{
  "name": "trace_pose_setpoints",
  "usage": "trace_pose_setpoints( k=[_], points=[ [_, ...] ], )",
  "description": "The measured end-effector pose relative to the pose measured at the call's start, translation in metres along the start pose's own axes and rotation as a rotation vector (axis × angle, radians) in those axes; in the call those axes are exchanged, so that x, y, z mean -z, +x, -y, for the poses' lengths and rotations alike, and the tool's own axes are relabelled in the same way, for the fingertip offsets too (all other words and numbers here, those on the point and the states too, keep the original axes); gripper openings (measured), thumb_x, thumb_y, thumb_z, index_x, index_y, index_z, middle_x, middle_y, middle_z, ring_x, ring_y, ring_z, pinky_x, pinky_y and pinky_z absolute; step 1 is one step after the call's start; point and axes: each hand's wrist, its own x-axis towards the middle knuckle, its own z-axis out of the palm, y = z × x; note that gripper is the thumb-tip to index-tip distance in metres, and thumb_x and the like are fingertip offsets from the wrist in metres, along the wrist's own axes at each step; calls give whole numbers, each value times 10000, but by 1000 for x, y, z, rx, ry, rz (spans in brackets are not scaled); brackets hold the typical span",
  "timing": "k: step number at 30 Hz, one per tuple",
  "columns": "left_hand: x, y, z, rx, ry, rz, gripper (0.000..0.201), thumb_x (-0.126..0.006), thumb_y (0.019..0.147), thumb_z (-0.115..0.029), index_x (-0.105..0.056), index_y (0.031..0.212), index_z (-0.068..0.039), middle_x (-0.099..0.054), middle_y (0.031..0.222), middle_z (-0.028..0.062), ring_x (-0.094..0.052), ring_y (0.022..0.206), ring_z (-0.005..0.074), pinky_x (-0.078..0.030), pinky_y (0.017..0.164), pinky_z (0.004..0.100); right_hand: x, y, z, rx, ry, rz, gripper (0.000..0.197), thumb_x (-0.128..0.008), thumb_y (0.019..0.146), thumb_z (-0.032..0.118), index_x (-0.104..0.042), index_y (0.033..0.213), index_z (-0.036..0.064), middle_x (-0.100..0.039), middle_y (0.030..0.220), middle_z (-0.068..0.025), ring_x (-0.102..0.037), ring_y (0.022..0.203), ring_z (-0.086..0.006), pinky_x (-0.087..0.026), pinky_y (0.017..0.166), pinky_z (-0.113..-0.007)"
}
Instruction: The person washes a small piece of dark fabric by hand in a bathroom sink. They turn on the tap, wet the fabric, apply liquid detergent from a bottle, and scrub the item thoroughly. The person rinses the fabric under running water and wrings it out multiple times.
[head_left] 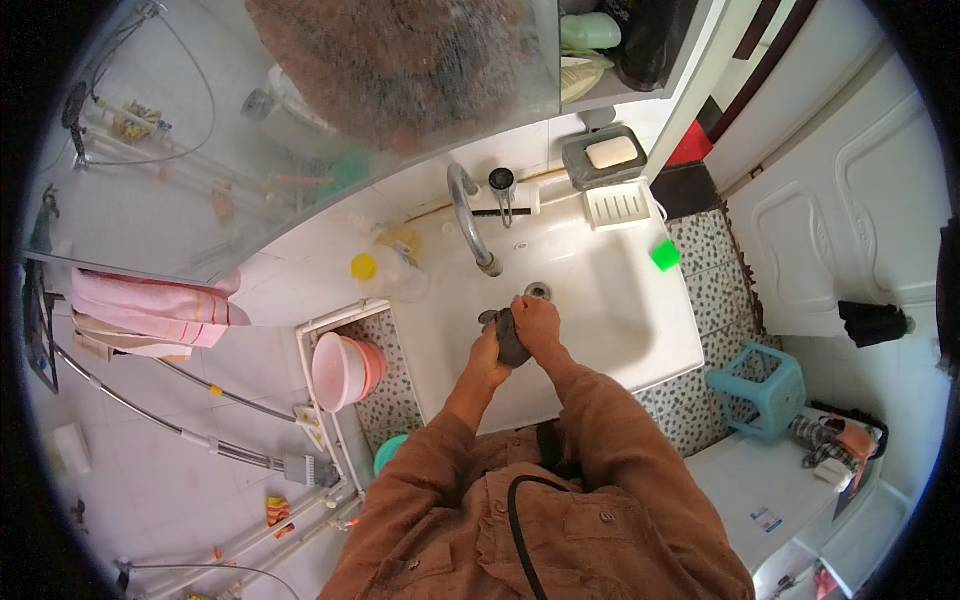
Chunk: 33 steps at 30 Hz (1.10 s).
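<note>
Over the white sink (560, 385), my left hand (486, 356) and my right hand (539, 324) are both closed around a dark grey cloth (512, 342). It is bunched between them, and a small end pokes out beyond the left fingers. What kind of cloth it is I cannot make out. Just beyond my right hand lies the drain (538, 291). The curved metal faucet (466, 222) hangs over the basin, farther off than my hands; no running water is visible.
A soap bar (611, 153) in a grey dish, a slotted white soap tray (617, 207) and a green block (665, 256) line the sink's right side. A yellow-capped bottle (365, 267) stands left. Pink basins (338, 372) hang beside the sink; a blue stool (762, 388) stands right.
</note>
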Motion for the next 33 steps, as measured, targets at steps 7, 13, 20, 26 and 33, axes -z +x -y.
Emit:
trace_pose_setpoints(
  k=[7,13,20,26,33],
  points=[
    [24,0,-18,52,-20,126,313,-479,990,-371,-524,1091,-78,-596,1095,79,-617,964,229,-526,872,412,14,-62,50,391,126,31,261,-580,850,255,-621,704,43,-632,726,-154,-619,636,-359,-488,567,-460],
    [-19,-19,-9,-63,262,-78,351,-528,973,-314,-520,1208,-53,-612,1112,81,-625,968,207,-523,869,360,-2,4,-27,40,49,13,318,-596,891,343,-613,788,42,-644,782,-127,-628,650,-306,-472,548,-398],
    [-54,-51,-19,-454,1207,209,385,-729,842,-239,-595,1132,-26,-636,1007,59,-600,925,144,-485,831,306,63,32,-14,71,473,492,629,-644,874,431,-468,1356,66,-538,1243,-110,-548,1091,-198,-507,798,-312],
    [-44,-53,-18,-619,871,-67,591,-737,819,-407,-498,1226,-51,-479,1227,85,-522,1072,231,-457,913,418,88,29,8,-49,782,277,219,-641,877,162,-669,1033,10,-658,875,-53,-590,788,-131,-495,739,-272],
    [-1,-5,-11,39,-148,318,505,-542,933,-490,-556,1200,-62,-580,1144,107,-581,1053,273,-492,911,458,25,-36,48,152,388,240,132,-632,868,169,-678,902,51,-678,812,-133,-659,704,-281,-521,669,-364]
  ],
)
